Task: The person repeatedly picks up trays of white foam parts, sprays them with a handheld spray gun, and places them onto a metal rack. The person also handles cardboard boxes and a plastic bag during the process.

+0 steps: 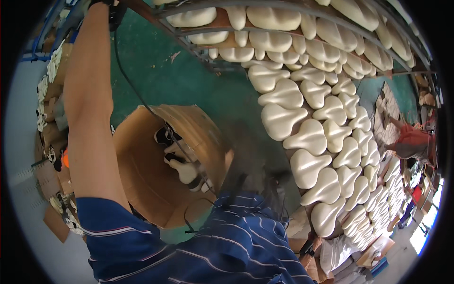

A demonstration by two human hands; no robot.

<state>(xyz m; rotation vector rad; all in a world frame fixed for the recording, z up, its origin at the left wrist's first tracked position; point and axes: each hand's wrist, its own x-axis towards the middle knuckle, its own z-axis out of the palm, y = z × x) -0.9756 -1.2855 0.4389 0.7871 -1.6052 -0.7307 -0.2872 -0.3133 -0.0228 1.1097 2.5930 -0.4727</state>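
1. Just above and right of the right hand lies the nearest glossy cream saddle-shaped piece, its long axis slanting, narrow nose up and rightward
2. The left hand, dark and cut by the top edge, is much farther off, near a brown metal rack bar; whether either hand is open or gripping, I cannot tell
3. Between right hand and open brown cardboard box is the blue striped shirt; a thin black cable crosses the box

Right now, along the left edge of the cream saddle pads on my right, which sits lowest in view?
The bottom-end pad, with its wide end down and narrow nose pointing upper right; others along that edge sit higher.
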